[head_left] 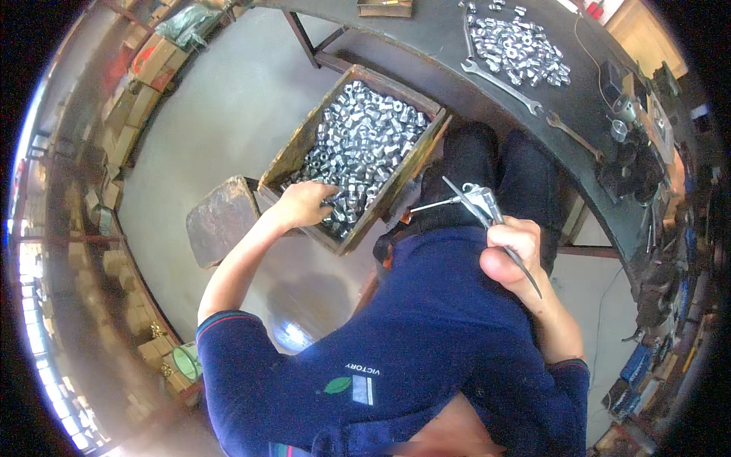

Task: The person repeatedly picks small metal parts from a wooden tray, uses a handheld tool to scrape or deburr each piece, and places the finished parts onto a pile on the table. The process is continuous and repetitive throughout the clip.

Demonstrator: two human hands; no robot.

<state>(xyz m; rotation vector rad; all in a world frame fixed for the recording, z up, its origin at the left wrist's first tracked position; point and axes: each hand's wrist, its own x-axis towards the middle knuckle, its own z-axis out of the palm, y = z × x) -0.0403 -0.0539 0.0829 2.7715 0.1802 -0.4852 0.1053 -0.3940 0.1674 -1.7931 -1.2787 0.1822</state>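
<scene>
My left hand (306, 204) reaches over the near-left edge of a wooden box (278, 169) heaped with shiny hexagonal metal fittings (371, 137). Its fingers are curled down among the pieces; what they pinch, if anything, is hidden. In front of my body, above the lap, my right hand (515, 247) is closed round a silver metal tool (481, 201) with a thin rod (435, 205) pointing left. A long dark tapered bar crosses the tool and runs past the fist; I cannot tell whether it is a separate piece.
A dark workbench (426, 34) curves along the far and right side. On it lie a pile of fittings (521, 49), a large wrench (502, 87) and another wrench (575, 135). A worn wooden stool (223, 221) stands left of the box. Shelves with cartons (145, 103) line the left.
</scene>
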